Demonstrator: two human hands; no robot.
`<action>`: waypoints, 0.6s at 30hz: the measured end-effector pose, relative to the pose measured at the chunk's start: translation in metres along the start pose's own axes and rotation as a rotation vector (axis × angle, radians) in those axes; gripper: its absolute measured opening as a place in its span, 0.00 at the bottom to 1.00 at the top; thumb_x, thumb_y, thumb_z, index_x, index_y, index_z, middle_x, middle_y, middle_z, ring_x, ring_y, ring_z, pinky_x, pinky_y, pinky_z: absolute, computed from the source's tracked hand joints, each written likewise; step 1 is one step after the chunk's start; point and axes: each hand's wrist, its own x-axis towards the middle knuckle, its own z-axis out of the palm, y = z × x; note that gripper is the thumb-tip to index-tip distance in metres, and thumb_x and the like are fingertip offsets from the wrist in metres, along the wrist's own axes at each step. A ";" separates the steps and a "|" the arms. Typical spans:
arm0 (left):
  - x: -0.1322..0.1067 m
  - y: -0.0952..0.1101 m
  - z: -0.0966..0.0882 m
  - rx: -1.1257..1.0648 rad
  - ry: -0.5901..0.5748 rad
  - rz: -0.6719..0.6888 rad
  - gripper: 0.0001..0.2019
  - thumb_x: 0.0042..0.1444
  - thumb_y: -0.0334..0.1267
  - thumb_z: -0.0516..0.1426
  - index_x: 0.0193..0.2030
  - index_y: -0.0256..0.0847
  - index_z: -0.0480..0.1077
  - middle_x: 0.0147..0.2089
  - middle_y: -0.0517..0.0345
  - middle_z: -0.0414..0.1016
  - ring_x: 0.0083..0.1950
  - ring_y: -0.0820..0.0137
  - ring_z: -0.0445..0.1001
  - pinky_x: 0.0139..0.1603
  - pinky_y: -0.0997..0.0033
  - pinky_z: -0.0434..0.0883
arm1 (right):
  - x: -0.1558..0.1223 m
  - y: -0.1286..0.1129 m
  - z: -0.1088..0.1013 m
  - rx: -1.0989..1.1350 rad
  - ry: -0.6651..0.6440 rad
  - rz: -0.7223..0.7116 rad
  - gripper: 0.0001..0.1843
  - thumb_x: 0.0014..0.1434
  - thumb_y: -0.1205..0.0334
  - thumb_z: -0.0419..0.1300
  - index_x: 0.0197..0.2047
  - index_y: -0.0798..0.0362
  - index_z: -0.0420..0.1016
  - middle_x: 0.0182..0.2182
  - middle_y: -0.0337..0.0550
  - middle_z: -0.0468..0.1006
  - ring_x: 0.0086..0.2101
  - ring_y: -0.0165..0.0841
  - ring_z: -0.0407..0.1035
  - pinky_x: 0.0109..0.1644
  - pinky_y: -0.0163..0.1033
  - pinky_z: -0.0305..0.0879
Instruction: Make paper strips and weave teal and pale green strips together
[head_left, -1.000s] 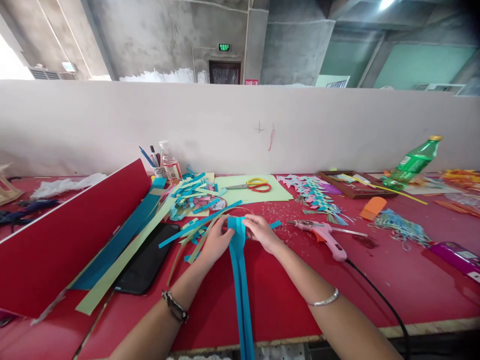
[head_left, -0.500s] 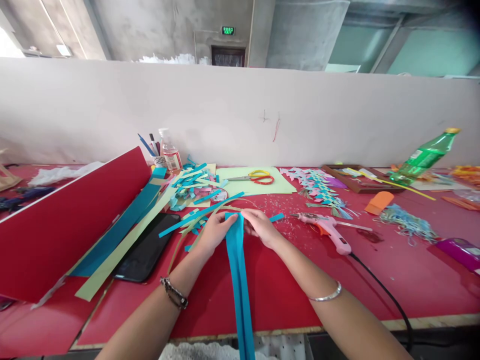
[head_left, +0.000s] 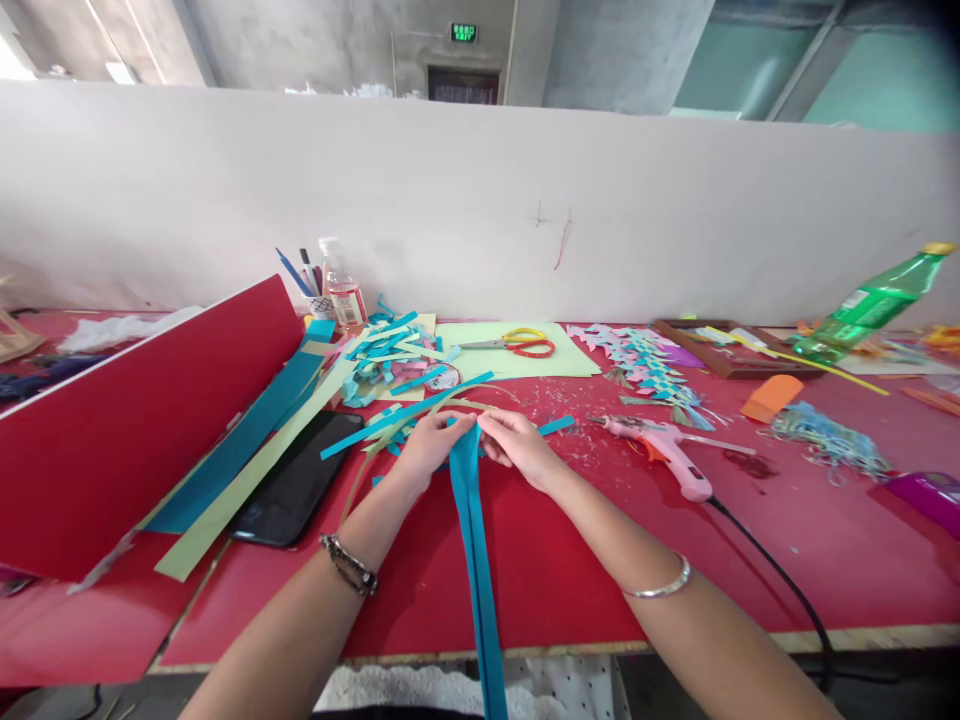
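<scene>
A long blue paper strip (head_left: 475, 545), folded lengthwise, runs from the table's middle down over the front edge towards me. My left hand (head_left: 429, 447) pinches its far end from the left, and my right hand (head_left: 517, 445) pinches the same end from the right. Both hands rest on the red table (head_left: 787, 560). Loose blue and green paper strips (head_left: 397, 412) lie just beyond my fingers.
A red sheet (head_left: 127, 430) leans at the left, with long blue and green strips and a black phone (head_left: 296, 492) beside it. Scissors (head_left: 517, 344) lie on green paper. A pink glue gun (head_left: 664, 452) with its cord lies right. A green bottle (head_left: 870, 305) lies far right.
My hands have stayed pinched on the blue strip's far end, drawing its sides closer together. The view has tilted down a little.
</scene>
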 end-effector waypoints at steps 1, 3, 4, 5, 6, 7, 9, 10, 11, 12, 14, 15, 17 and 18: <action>0.000 0.000 0.000 -0.015 0.002 -0.003 0.14 0.41 0.47 0.59 0.29 0.37 0.72 0.21 0.62 0.71 0.22 0.75 0.66 0.22 0.78 0.62 | 0.000 0.001 0.000 -0.002 0.003 -0.005 0.16 0.52 0.50 0.51 0.22 0.54 0.61 0.11 0.30 0.60 0.12 0.20 0.50 0.14 0.27 0.41; 0.000 0.000 0.001 -0.037 0.005 -0.006 0.14 0.41 0.46 0.59 0.29 0.37 0.72 0.21 0.62 0.71 0.22 0.76 0.66 0.22 0.78 0.62 | 0.001 0.003 -0.001 -0.009 0.006 -0.016 0.16 0.52 0.51 0.50 0.22 0.53 0.61 0.11 0.30 0.60 0.12 0.20 0.50 0.14 0.27 0.41; 0.000 -0.001 0.002 -0.046 0.008 -0.005 0.14 0.41 0.46 0.59 0.29 0.37 0.72 0.21 0.62 0.71 0.22 0.76 0.66 0.23 0.78 0.62 | 0.001 0.003 -0.001 -0.013 0.007 -0.022 0.16 0.52 0.51 0.50 0.21 0.53 0.61 0.11 0.30 0.60 0.12 0.20 0.50 0.14 0.27 0.41; 0.000 -0.001 0.002 -0.053 0.013 -0.006 0.13 0.40 0.46 0.59 0.29 0.37 0.72 0.21 0.62 0.71 0.22 0.77 0.66 0.23 0.78 0.62 | 0.001 0.004 -0.001 -0.018 0.006 -0.030 0.16 0.53 0.52 0.50 0.21 0.53 0.60 0.11 0.30 0.60 0.13 0.20 0.50 0.14 0.27 0.41; 0.001 -0.001 0.002 -0.059 0.020 -0.009 0.13 0.40 0.45 0.59 0.28 0.37 0.72 0.21 0.63 0.71 0.21 0.77 0.66 0.22 0.79 0.61 | 0.000 0.004 -0.001 -0.022 0.004 -0.040 0.16 0.53 0.52 0.50 0.21 0.53 0.60 0.11 0.30 0.59 0.13 0.20 0.51 0.14 0.27 0.42; 0.001 -0.002 0.002 -0.066 0.025 -0.016 0.13 0.40 0.45 0.59 0.28 0.37 0.71 0.21 0.63 0.70 0.21 0.77 0.65 0.22 0.79 0.61 | 0.000 0.003 -0.001 -0.025 0.001 -0.051 0.16 0.53 0.52 0.50 0.21 0.53 0.60 0.11 0.30 0.59 0.13 0.20 0.51 0.14 0.27 0.42; 0.001 -0.002 0.003 -0.079 0.031 -0.029 0.13 0.39 0.45 0.60 0.28 0.36 0.71 0.20 0.63 0.70 0.21 0.77 0.65 0.22 0.79 0.61 | -0.001 0.002 -0.001 -0.025 -0.005 -0.065 0.16 0.53 0.52 0.50 0.20 0.53 0.59 0.11 0.30 0.59 0.13 0.20 0.51 0.14 0.27 0.41; 0.001 -0.001 0.004 -0.087 0.034 -0.033 0.13 0.39 0.45 0.60 0.28 0.36 0.71 0.20 0.63 0.70 0.21 0.77 0.65 0.22 0.79 0.61 | -0.001 0.002 -0.001 -0.021 -0.006 -0.068 0.16 0.53 0.52 0.50 0.21 0.53 0.60 0.11 0.30 0.59 0.13 0.20 0.50 0.14 0.28 0.41; 0.000 -0.001 0.004 -0.094 0.038 -0.036 0.13 0.39 0.45 0.60 0.28 0.36 0.71 0.20 0.63 0.69 0.21 0.77 0.65 0.22 0.78 0.61 | -0.001 0.002 -0.001 -0.016 -0.006 -0.067 0.16 0.53 0.52 0.50 0.21 0.53 0.60 0.11 0.30 0.59 0.13 0.20 0.50 0.14 0.28 0.41; 0.000 -0.001 0.005 -0.102 0.043 -0.038 0.13 0.39 0.45 0.59 0.28 0.36 0.71 0.20 0.63 0.69 0.20 0.78 0.64 0.22 0.79 0.61 | -0.001 0.002 -0.001 -0.013 -0.005 -0.064 0.16 0.53 0.52 0.50 0.21 0.53 0.60 0.11 0.30 0.59 0.13 0.20 0.49 0.14 0.28 0.41; -0.001 -0.001 0.006 -0.110 0.060 -0.041 0.13 0.39 0.44 0.60 0.28 0.36 0.70 0.18 0.64 0.68 0.19 0.79 0.62 0.20 0.79 0.60 | -0.001 0.002 -0.001 -0.012 0.003 -0.056 0.16 0.53 0.52 0.50 0.21 0.53 0.60 0.11 0.30 0.58 0.12 0.20 0.48 0.14 0.28 0.40; -0.001 -0.001 0.006 -0.111 0.069 -0.042 0.13 0.39 0.44 0.60 0.28 0.36 0.70 0.18 0.65 0.67 0.18 0.80 0.62 0.20 0.79 0.60 | -0.001 0.003 -0.001 -0.012 0.011 -0.052 0.16 0.53 0.52 0.50 0.21 0.53 0.60 0.10 0.30 0.58 0.12 0.20 0.48 0.14 0.28 0.40; -0.001 -0.001 0.006 -0.117 0.065 -0.042 0.13 0.39 0.44 0.60 0.28 0.36 0.70 0.18 0.65 0.66 0.18 0.80 0.61 0.19 0.80 0.59 | 0.000 0.003 -0.001 -0.009 0.029 -0.047 0.16 0.53 0.52 0.50 0.21 0.54 0.60 0.10 0.30 0.58 0.12 0.20 0.49 0.14 0.28 0.40; -0.001 -0.001 0.006 -0.124 0.054 -0.043 0.13 0.39 0.45 0.60 0.28 0.37 0.70 0.18 0.65 0.67 0.18 0.79 0.62 0.20 0.80 0.60 | 0.000 0.004 -0.001 -0.005 0.040 -0.046 0.15 0.52 0.52 0.51 0.21 0.54 0.60 0.11 0.30 0.58 0.12 0.20 0.49 0.14 0.27 0.41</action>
